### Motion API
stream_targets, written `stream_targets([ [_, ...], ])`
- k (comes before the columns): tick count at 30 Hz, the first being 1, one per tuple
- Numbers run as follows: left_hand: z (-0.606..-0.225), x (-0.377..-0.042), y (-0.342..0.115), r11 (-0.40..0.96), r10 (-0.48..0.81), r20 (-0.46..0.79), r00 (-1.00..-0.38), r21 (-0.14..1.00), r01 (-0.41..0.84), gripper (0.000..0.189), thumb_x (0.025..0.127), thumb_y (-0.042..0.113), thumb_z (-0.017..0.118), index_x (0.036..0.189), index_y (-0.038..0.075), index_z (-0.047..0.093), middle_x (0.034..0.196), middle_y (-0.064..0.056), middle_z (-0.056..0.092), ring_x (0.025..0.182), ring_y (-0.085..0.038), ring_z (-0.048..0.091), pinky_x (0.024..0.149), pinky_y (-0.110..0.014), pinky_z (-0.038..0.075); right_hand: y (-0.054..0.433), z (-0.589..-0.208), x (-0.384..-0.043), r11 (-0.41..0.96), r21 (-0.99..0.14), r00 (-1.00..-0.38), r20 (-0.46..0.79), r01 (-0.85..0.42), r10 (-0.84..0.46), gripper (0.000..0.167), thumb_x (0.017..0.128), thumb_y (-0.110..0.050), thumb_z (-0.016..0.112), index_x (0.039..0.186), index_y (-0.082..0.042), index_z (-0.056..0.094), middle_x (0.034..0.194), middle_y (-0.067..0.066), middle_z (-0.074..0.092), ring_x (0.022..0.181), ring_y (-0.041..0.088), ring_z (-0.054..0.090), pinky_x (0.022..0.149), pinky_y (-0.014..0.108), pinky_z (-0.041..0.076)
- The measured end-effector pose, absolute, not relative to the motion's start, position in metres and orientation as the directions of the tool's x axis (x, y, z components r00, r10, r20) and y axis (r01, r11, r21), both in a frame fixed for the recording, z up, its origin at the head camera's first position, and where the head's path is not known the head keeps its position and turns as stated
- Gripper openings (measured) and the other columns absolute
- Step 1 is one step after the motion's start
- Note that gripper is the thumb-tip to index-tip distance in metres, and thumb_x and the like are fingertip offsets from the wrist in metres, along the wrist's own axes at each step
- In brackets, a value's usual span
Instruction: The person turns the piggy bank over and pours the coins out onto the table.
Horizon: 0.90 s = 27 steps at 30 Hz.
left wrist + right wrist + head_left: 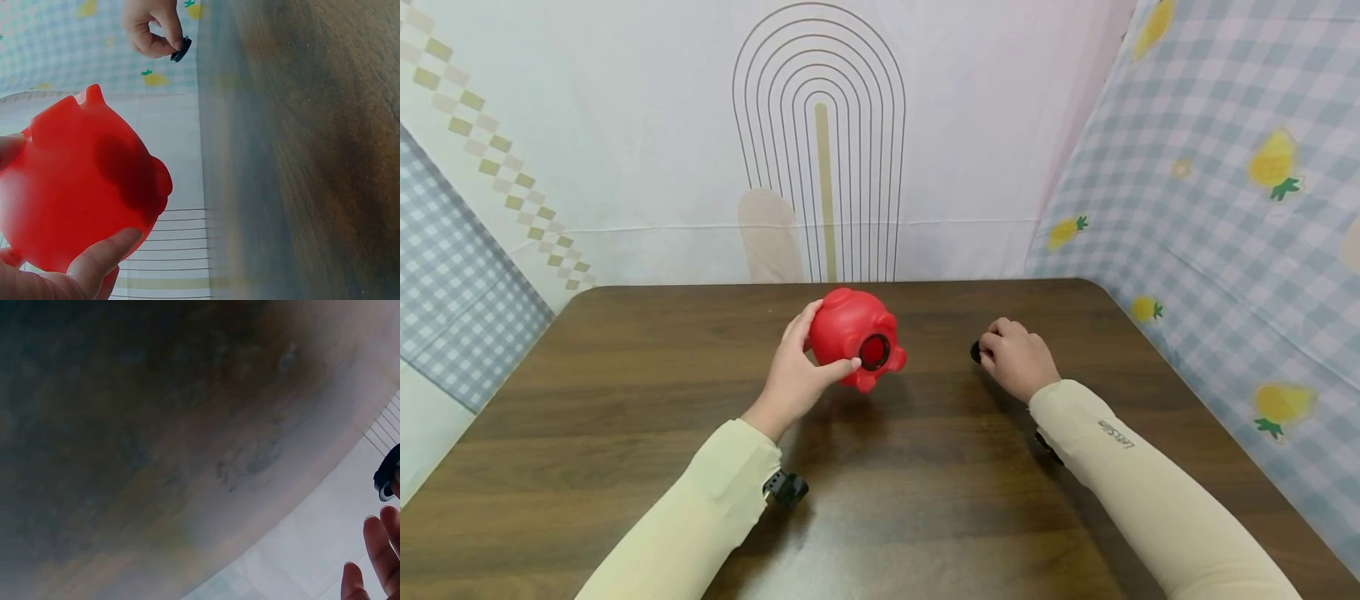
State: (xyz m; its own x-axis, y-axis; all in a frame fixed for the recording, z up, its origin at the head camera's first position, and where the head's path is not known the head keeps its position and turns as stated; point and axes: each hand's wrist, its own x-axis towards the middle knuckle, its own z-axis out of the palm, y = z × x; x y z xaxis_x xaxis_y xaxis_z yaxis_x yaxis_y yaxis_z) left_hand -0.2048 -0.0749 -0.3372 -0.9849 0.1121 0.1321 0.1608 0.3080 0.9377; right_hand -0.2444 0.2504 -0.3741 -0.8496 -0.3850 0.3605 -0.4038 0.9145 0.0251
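A round red piggy bank (844, 323) with stubby feet is tipped so that a black-rimmed round hole (874, 352) in its underside faces the head camera. My left hand (796, 375) grips it from the left, thumb beside the hole, and holds it above the table. In the left wrist view its smooth red body (75, 187) shows between the fingers. To the right, my right hand (1018, 360) pinches a small round black plug (976, 352) between thumb and fingertips. The right wrist view catches only part of the plug (386, 476) at its edge.
The dark wooden table (895, 508) reaches back to a white curtain (970, 150) with arch lines. A checked cloth (1217, 250) with pineapple prints hangs along the right side. Each wrist carries a small black camera; the left camera (787, 487) shows plainly.
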Motion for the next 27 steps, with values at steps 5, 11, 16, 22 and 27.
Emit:
stream_targets([
  [5, -0.3370, -0.2040, -0.0745, 0.307, 0.109, 0.137, -0.985, 0.937, 0.165, 0.086, 0.077, 0.019, 0.079, 0.149, 0.025, 0.032, 0.145, -0.005, 0.034, 0.126, -0.028, 0.041, 0.087, -0.046, 0.054, 0.2520, -0.3763, -0.2456, 0.909, 0.038, -0.842, 0.363, -0.415, -0.399, 0.005, 0.088, -0.011, 0.067, 0.085, -0.008, 0.070, 0.098, 0.013, 0.061, 0.084, 0.029, 0.058, 0.060, 0.042, 0.052],
  [11, -0.3375, -0.2045, -0.0740, 0.296, 0.112, 0.127, -0.986, 0.943, 0.155, 0.087, 0.076, 0.019, 0.079, 0.149, 0.026, 0.032, 0.146, -0.004, 0.034, 0.127, -0.028, 0.040, 0.088, -0.047, 0.054, 0.2540, -0.3782, -0.2455, 0.910, 0.056, -0.852, 0.333, -0.410, -0.404, 0.006, 0.089, -0.010, 0.066, 0.089, -0.008, 0.072, 0.100, 0.014, 0.061, 0.086, 0.030, 0.059, 0.061, 0.043, 0.052],
  [16, -0.3380, -0.2050, -0.0741, 0.293, 0.114, 0.127, -0.985, 0.943, 0.155, 0.086, 0.077, 0.018, 0.079, 0.149, 0.026, 0.032, 0.146, -0.004, 0.034, 0.127, -0.028, 0.040, 0.088, -0.047, 0.054, 0.2556, -0.3794, -0.2464, 0.916, 0.060, -0.871, 0.290, -0.396, -0.396, 0.006, 0.089, -0.011, 0.066, 0.090, -0.009, 0.071, 0.103, 0.014, 0.061, 0.088, 0.030, 0.060, 0.062, 0.044, 0.052],
  [22, -0.3385, -0.2051, -0.0745, 0.292, 0.109, 0.130, -0.985, 0.943, 0.157, 0.086, 0.076, 0.018, 0.079, 0.149, 0.025, 0.032, 0.145, -0.004, 0.034, 0.126, -0.028, 0.040, 0.088, -0.046, 0.054, 0.2557, -0.3789, -0.2485, 0.919, 0.059, -0.886, 0.249, -0.389, -0.391, 0.005, 0.089, -0.010, 0.066, 0.088, -0.009, 0.070, 0.102, 0.014, 0.060, 0.086, 0.030, 0.059, 0.061, 0.044, 0.051],
  [27, -0.3386, -0.2054, -0.0751, 0.291, 0.109, 0.127, -0.986, 0.944, 0.154, 0.087, 0.076, 0.018, 0.079, 0.149, 0.026, 0.032, 0.146, -0.004, 0.034, 0.127, -0.028, 0.040, 0.088, -0.047, 0.054, 0.2548, -0.3792, -0.2502, 0.919, 0.060, -0.893, 0.216, -0.391, -0.394, 0.008, 0.089, -0.009, 0.064, 0.086, -0.011, 0.070, 0.098, 0.013, 0.059, 0.082, 0.029, 0.058, 0.057, 0.042, 0.049],
])
